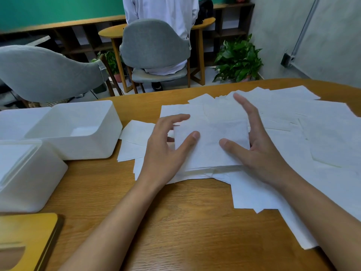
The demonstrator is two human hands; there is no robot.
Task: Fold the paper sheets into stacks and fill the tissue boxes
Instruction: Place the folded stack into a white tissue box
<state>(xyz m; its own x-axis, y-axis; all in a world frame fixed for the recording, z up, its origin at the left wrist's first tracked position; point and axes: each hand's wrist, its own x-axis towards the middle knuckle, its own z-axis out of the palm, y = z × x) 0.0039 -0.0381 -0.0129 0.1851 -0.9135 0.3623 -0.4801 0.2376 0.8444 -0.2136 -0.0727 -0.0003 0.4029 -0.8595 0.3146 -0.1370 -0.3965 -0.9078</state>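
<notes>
The folded stack (211, 145) sits on the loose sheets (322, 133), left hand (166, 151) and right hand (259, 145) splayed either side with just thumbs resting on it, so nothing really grips it and one nudge could fan it out. Wooden counter (175, 222), lidless white tissue box (78, 130) at left, grey chairs (154, 44) and a potted plant (238, 59) behind

A folded stack (211, 145) is flanked by both hands, left (168, 151) and right (259, 147), thumbs resting on it. Loose sheets (312, 133) are spread over the worktop (185, 222). Two white boxes (78, 130) are set at the left.
</notes>
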